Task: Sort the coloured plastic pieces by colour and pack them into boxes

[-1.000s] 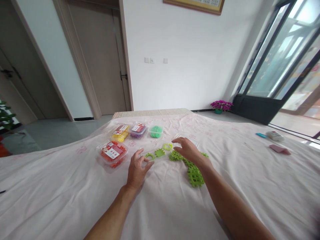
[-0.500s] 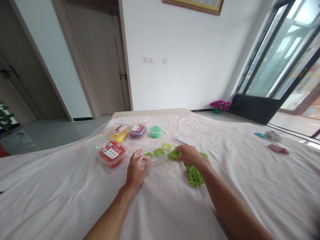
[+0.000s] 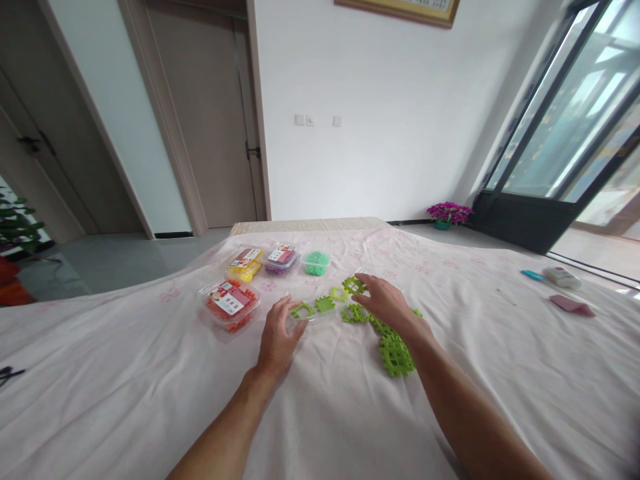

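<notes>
My left hand (image 3: pixel 278 339) rests at the left end of a clear plastic tray (image 3: pixel 316 316), thumb and fingers apart around its corner and apparently touching it. In the tray lie a green open-frame foam piece (image 3: pixel 303 310), a solid green foam piece (image 3: pixel 325 304) and a yellow-green ring-shaped piece (image 3: pixel 339 293). My right hand (image 3: pixel 384 301) pinches a green lattice foam piece (image 3: pixel 353 285), raised above the tray's right end. Below it, another green lattice piece (image 3: pixel 355 313) lies on the cloth. A pile of green pieces (image 3: pixel 397 355) sits under and beside my right wrist.
Behind the tray stand clear boxes of red pieces (image 3: pixel 231 300), yellow pieces (image 3: pixel 246 264), purple pieces (image 3: pixel 281 257) and mint-green pieces (image 3: pixel 317 263). A pinkish cloth (image 3: pixel 573 305), a white packet (image 3: pixel 561 277) and a blue item (image 3: pixel 533 275) lie far right on the white bedcover (image 3: pixel 330 407).
My right hand has lifted a green lattice piece up and away from the one below it. My left thumb and fingers have spread apart. The view has shifted slightly left.
</notes>
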Available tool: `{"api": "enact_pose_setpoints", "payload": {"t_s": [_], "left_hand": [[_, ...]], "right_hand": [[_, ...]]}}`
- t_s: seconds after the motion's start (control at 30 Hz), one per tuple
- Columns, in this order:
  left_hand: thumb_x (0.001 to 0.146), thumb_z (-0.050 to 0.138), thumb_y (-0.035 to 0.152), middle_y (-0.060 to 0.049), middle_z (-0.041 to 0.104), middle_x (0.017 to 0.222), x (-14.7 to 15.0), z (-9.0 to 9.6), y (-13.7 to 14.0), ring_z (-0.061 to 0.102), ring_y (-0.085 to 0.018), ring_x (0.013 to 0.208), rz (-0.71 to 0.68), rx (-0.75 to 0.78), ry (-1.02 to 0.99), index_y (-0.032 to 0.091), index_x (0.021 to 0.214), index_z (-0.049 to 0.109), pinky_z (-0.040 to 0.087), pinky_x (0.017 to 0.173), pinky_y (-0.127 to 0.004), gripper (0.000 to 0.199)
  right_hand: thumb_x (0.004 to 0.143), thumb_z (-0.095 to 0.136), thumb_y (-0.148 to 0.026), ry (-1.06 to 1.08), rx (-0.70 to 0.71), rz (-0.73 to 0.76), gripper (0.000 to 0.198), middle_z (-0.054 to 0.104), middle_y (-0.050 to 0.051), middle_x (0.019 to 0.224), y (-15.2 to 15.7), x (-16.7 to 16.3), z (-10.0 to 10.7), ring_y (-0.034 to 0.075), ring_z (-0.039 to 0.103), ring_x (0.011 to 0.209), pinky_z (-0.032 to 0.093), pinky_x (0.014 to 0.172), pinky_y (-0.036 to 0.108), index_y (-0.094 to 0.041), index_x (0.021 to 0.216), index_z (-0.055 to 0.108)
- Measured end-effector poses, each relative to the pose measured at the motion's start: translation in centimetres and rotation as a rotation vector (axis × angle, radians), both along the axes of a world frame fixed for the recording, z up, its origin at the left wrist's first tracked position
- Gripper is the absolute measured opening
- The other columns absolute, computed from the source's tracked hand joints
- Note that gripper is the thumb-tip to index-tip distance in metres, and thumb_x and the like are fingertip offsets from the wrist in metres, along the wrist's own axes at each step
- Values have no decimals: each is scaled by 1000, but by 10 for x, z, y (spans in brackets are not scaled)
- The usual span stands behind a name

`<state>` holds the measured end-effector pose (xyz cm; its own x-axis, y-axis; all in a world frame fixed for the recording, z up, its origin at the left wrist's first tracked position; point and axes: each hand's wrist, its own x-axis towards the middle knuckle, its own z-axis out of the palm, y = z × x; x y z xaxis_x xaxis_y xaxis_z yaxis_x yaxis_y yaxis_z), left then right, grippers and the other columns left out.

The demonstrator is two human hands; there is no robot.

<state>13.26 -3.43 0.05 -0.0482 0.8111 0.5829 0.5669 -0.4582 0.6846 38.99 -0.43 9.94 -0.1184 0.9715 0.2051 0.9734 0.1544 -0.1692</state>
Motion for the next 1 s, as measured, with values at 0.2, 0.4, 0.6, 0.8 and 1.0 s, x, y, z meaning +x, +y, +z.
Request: {"api": "enact_pose_setpoints", "payload": {"t_s": [0.2,0.4,0.6,0.8,1.0], "left_hand": [[79,68,34,-10,58,130,3,-1,-3,53,-25,123,-20,-15,6,22,130,50,42,105,-44,55],[79,68,37,-11,58,130,3,0,-4,54,-26,122,-1,15,50,23,133,47,43,104,-46,60],[79,69,33,-8,61,127,2,1,-3,54,-26,122,1,61,125,24,123,58,43,106,-45,46],[79,68,30,-8,60,125,2,0,-1,54,-28,120,48,49,210,25,91,70,44,103,-48,13],[81,66,28,-8,59,125,0,-2,0,55,-27,117,101,50,176,25,88,69,45,102,-46,8]], "right_hand": [[84,62,-39,95,2,162,52,67,8,119,-8,-33,-6,24,61,109,42,89,30,-24,133,54],[86,61,-46,207,5,246,55,67,9,122,-10,-55,-23,24,62,110,44,93,32,-21,134,55],[93,51,-35,213,95,231,37,66,7,124,0,-37,-20,22,58,115,39,101,34,-22,126,62],[83,56,-24,45,-70,42,48,66,9,124,11,12,-10,26,57,116,41,96,34,-20,130,59],[66,76,-30,-135,-270,188,65,67,9,121,16,21,-25,29,57,115,41,93,33,-24,129,61]]}}
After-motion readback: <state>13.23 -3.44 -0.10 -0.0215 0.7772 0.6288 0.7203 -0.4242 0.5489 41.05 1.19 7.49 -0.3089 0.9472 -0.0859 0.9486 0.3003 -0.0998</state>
